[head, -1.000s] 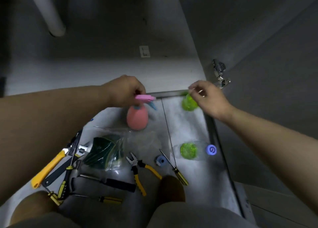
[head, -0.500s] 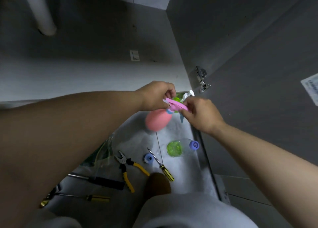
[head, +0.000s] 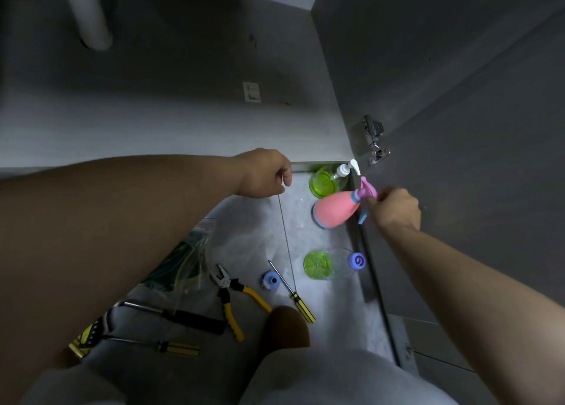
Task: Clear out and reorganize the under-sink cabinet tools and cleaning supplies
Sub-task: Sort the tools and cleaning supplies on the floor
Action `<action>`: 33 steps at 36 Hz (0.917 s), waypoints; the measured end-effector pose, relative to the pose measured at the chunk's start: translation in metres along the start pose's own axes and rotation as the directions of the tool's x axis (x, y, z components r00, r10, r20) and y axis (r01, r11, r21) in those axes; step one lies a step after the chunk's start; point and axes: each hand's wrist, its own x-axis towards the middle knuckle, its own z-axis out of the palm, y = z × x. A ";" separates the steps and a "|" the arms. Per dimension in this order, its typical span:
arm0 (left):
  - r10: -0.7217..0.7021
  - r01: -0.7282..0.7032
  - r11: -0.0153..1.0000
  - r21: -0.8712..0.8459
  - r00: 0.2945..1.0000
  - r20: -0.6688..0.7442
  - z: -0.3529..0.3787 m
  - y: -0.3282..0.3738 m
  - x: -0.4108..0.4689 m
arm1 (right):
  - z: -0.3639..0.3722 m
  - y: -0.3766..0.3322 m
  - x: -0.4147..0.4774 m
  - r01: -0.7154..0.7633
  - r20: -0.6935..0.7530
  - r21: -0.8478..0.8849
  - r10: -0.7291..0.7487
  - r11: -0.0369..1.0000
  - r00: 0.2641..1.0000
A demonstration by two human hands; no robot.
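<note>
Left hand (head: 266, 173) and right hand (head: 396, 207), both on bare forearms. Pale grey fabric (head: 336, 377) covers the thighs along the bottom edge, one bare knee (head: 284, 328) showing above it.

A white pipe (head: 88, 16) stands at the far left, upright; a small white label (head: 252, 92) lies flat, well apart from it; a metal hinge (head: 374, 138) sits at the right wall; a pale mat (head: 324, 319) covers the near floor.
</note>
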 end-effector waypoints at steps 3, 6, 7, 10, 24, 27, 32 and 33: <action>-0.006 0.006 1.000 -0.004 1.000 0.000 0.000 -0.001 0.000 | 0.003 -0.003 0.003 -0.037 -0.010 -0.004 0.037 0.999 0.999; -0.007 0.007 1.000 -0.001 1.000 0.001 0.000 -0.001 0.001 | 0.004 -0.003 0.003 -0.052 -0.010 -0.015 0.052 0.999 0.999; -0.009 0.009 1.000 -0.001 1.000 0.001 0.001 -0.001 0.001 | 0.004 -0.002 0.003 -0.056 -0.007 -0.017 0.056 0.998 0.998; -0.015 0.015 1.000 -0.003 1.000 -0.001 0.001 -0.001 0.001 | 0.004 0.002 0.001 -0.059 0.004 -0.032 0.059 0.998 0.998; -0.018 0.016 0.999 0.046 0.999 0.045 -0.004 0.006 0.000 | -0.003 0.024 -0.040 0.212 -0.003 -0.192 -0.217 0.958 0.976; -0.018 0.015 0.998 0.068 0.999 0.045 -0.006 0.009 -0.002 | -0.007 0.030 -0.055 0.314 0.179 -0.185 -0.282 0.931 0.943; -0.028 0.020 0.993 0.116 0.997 0.065 -0.009 0.010 -0.009 | 0.001 0.041 -0.076 0.373 0.425 -0.167 -0.275 0.913 0.863; -0.030 0.022 0.993 0.118 0.997 0.069 -0.010 0.010 -0.011 | 0.003 0.043 -0.079 0.383 0.421 -0.155 -0.289 0.911 0.860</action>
